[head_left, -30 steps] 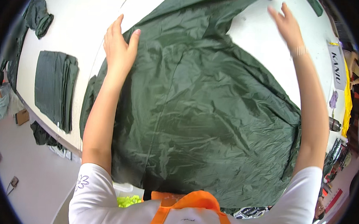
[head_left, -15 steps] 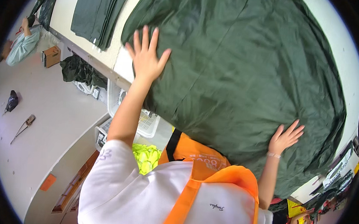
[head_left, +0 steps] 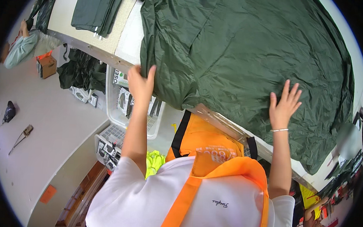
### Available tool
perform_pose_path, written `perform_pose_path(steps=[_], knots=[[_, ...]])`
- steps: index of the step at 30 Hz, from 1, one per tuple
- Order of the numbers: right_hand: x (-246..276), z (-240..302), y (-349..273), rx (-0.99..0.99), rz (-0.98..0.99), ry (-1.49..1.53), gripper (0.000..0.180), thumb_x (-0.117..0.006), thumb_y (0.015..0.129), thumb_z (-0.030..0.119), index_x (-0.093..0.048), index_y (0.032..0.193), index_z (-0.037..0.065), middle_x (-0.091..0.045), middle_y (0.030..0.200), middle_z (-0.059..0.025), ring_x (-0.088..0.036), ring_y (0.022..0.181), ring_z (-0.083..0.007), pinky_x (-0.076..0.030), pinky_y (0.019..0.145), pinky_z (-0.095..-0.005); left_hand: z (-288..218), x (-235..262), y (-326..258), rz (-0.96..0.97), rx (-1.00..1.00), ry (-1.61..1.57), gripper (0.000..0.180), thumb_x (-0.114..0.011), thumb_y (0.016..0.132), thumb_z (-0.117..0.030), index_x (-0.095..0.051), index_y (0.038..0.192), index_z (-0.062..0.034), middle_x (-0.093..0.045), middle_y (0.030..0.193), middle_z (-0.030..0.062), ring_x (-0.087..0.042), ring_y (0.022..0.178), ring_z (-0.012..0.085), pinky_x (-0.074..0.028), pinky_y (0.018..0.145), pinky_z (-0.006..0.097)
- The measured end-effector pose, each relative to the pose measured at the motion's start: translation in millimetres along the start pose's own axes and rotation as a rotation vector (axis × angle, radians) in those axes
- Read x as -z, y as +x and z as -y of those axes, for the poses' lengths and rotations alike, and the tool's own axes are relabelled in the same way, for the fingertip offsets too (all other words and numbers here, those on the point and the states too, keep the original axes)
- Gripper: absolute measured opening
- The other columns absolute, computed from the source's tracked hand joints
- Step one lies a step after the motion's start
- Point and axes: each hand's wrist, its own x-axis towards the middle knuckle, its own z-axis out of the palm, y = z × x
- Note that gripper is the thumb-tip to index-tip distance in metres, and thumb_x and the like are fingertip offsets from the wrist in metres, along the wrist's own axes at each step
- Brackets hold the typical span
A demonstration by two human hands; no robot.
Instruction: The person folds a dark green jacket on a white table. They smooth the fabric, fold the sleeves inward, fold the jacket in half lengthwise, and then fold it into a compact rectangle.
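A large dark green sheet of thin, crinkled fabric (head_left: pixel 242 55) covers the table in front of me. My left hand (head_left: pixel 140 86) is at its near left corner, thumb and fingers apart; the thumb lies against the fabric's side edge and the fingertips are partly hidden. Farther right, my right hand (head_left: pixel 284 106) rests on the cloth with its fingers spread. Deep creases run through the cloth near the left side, and its near edge lies bunched close to the table edge (head_left: pixel 226 123).
A stack of folded green fabric (head_left: pixel 98 10) lies at the table's far left. Below the edge stand a white basket of packaged items (head_left: pixel 120 110), an orange bag (head_left: pixel 205 135) and bright yellow cloth (head_left: pixel 155 163). Another person's sleeve (head_left: pixel 22 49) shows at the left.
Both hands have moved: the left came nearer to the table edge, the right went farther up the cloth. The fabric's near edge has drawn back, baring the table edge and more of the orange bag.
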Motion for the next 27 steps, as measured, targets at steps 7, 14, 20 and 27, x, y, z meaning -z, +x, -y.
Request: perform_pose_path(steps=[7,14,20,27], knots=[[-9.4,22.0,-22.9,-0.053,0.079,0.128,0.071,-0.057,0.085,0.042,-0.025,0.145,0.021,-0.015,0.152,-0.0152,-0.012,0.139,-0.0402,-0.013,0.104,-0.0637,92.0,12.9,47.2,0.05,0.631,-1.112,0.022,-0.062,0.079,-0.021,-0.062,0.087,-0.0004,-0.059,0.086,0.0081,-0.053,0.082,0.0192,-0.042,0.077,0.035],[23.5,-54.9,-31.3,-0.17,-0.037,0.8,0.044,-0.061,0.084,0.026,-0.055,0.121,0.005,-0.047,0.132,-0.02,-0.043,0.124,-0.0348,-0.032,0.104,-0.0424,-102.4,-29.5,-54.8,-0.056,-0.606,-0.212,0.058,-0.06,0.081,-0.019,-0.041,0.131,0.0034,-0.041,0.135,0.0207,-0.036,0.127,0.0371,-0.023,0.107,0.047],[-17.4,-327.1,-79.7,-0.952,-0.614,0.462,0.057,-0.066,0.08,0.023,-0.046,0.124,-0.007,-0.052,0.12,-0.0232,-0.053,0.106,-0.0363,-0.042,0.092,-0.0371,-176.8,-75.5,-181.3,0.27,-0.756,0.05,0.069,-0.059,0.081,-0.03,-0.031,0.141,-0.0084,-0.023,0.15,0.0124,-0.018,0.139,0.0335,-0.01,0.11,0.053],[27.9,-444.8,-39.7,-0.808,-0.089,0.979,0.039,-0.072,0.078,0.032,-0.062,0.091,-0.004,-0.056,0.062,-0.0037,-0.054,0.049,-0.0112,-0.041,0.041,-0.0257,-148.3,-73.6,-180.3,0.224,-0.822,0.149,0.068,-0.057,0.08,-0.024,-0.032,0.14,-0.0053,-0.023,0.149,0.0156,-0.019,0.138,0.0351,-0.01,0.111,0.052]])
